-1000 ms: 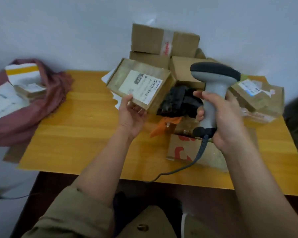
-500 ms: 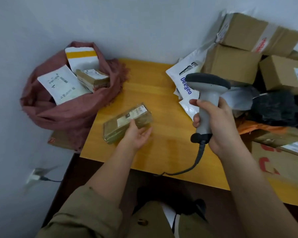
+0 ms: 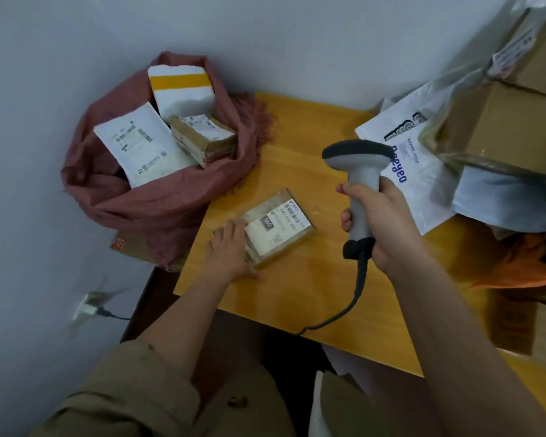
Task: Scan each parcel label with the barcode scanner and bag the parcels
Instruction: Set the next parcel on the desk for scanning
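— So, what are the hands doing?

— Well, the right hand [image 3: 382, 228] has its fingers wrapped tight round the handle of the barcode scanner [image 3: 358, 184]. It holds the scanner up over the table [image 3: 328, 298], with the head pointing to the left. A dark cord [image 3: 353, 298] hangs down from the handle.

— And the other hand?

— The left hand [image 3: 230, 250] lies on the small parcel [image 3: 275, 228]. Its fingers look fairly straight and press on the near left end. They are not curled round it.

— Where is the parcel?

— Flat on the table, label up, near the table's left edge. The red bag [image 3: 145, 209] sits just beside it, with three parcels inside already.

— Will it be hard to pick up?

— I don't think so. It looks like a little cardboard box, stiff and probably light. The shiny tape might be a bit slippery. I would grab it by the two long sides, thumb on one and fingers on the other, and keep off the barcode. Then one hand could lift it into the bag.
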Action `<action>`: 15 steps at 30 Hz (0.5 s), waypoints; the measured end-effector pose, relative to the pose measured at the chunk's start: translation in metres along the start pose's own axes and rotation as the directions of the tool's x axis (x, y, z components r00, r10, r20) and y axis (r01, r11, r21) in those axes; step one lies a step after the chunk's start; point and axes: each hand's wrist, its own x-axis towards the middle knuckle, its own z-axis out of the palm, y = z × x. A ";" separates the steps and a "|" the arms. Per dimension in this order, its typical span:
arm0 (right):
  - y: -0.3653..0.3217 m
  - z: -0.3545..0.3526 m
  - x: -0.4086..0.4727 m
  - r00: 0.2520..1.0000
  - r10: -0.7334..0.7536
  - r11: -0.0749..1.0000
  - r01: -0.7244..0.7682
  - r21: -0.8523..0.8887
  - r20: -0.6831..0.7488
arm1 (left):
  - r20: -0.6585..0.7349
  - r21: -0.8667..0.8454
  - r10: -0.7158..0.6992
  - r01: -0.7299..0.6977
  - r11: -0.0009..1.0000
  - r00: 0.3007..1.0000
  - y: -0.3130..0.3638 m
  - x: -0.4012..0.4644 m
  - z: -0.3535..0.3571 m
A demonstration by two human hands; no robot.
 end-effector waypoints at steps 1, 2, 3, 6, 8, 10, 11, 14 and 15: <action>0.001 0.005 0.007 1.000 0.028 0.999 -0.027 -0.023 0.013 | -0.003 0.039 0.015 -0.015 0.999 1.000 -0.005 0.002 0.003; 0.002 0.009 0.013 0.998 0.055 0.998 -0.054 -0.044 0.021 | -0.004 0.075 0.020 -0.019 0.997 1.000 -0.009 0.004 0.005; 0.004 0.012 0.018 0.996 0.079 0.995 -0.078 -0.058 0.028 | -0.009 0.098 0.018 -0.017 0.995 1.000 -0.011 0.006 0.008; 0.007 0.022 0.026 0.991 0.132 0.988 -0.129 -0.080 0.034 | -0.054 0.106 0.034 -0.028 0.994 0.998 -0.012 0.015 0.010; 0.007 0.026 0.029 0.988 0.152 0.983 -0.147 -0.107 0.035 | -0.076 0.136 0.040 -0.030 0.990 0.996 -0.010 0.023 0.007; 0.007 0.029 0.031 0.986 0.167 0.978 -0.164 -0.130 0.018 | -0.063 0.162 0.027 -0.016 0.987 0.998 -0.007 0.031 0.003; 0.007 0.031 0.031 0.984 0.179 0.975 -0.178 -0.134 -0.003 | -0.051 0.147 0.013 -0.006 0.989 0.999 -0.005 0.035 0.001; 0.008 0.035 0.029 0.974 0.217 0.968 -0.224 -0.110 -0.072 | -0.038 0.060 -0.019 0.021 0.998 0.999 0.001 0.043 0.001; 0.009 0.036 0.026 0.971 0.222 0.968 -0.230 -0.098 -0.094 | -0.037 0.053 -0.022 0.024 0.998 0.999 0.004 0.045 0.001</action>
